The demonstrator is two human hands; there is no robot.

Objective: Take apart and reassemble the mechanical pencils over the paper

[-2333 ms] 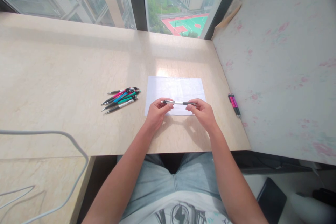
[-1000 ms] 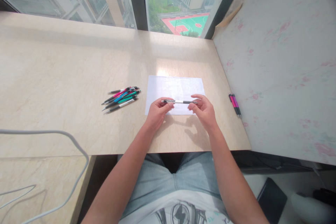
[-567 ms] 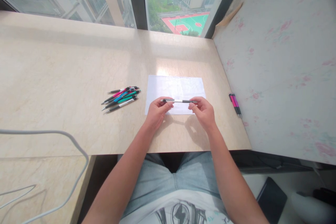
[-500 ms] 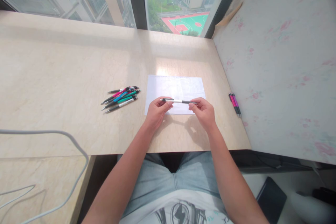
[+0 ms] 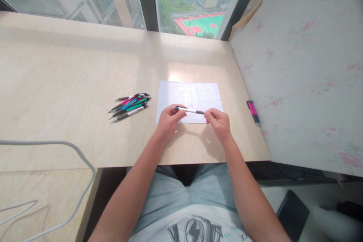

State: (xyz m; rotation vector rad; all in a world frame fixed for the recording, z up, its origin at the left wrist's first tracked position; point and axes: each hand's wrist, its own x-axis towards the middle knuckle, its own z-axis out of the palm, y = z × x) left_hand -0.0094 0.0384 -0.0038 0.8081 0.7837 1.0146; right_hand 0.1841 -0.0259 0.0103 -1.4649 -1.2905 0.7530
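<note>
A white and black pen (image 5: 191, 110) is held level between my two hands, above the near edge of a white sheet of paper (image 5: 188, 92). My left hand (image 5: 170, 118) pinches its clip end between thumb and fingers. The fingers of my right hand (image 5: 217, 121) are closed around the black grip end, hiding the tip. To the left of the paper lies a loose pile of pens (image 5: 130, 106) in white, pink, blue and green, with most tips pointing left.
Two pink and purple pens (image 5: 253, 112) lie at the right, against the papered wall (image 5: 306, 83). A grey cable (image 5: 70, 144) curves over the tabletop (image 5: 70, 72) at the lower left. The window (image 5: 198, 3) stands behind the table.
My right hand has closed further around the black end of the pen, covering its tip. The pen now slopes slightly down to the right. My left hand has hardly moved.
</note>
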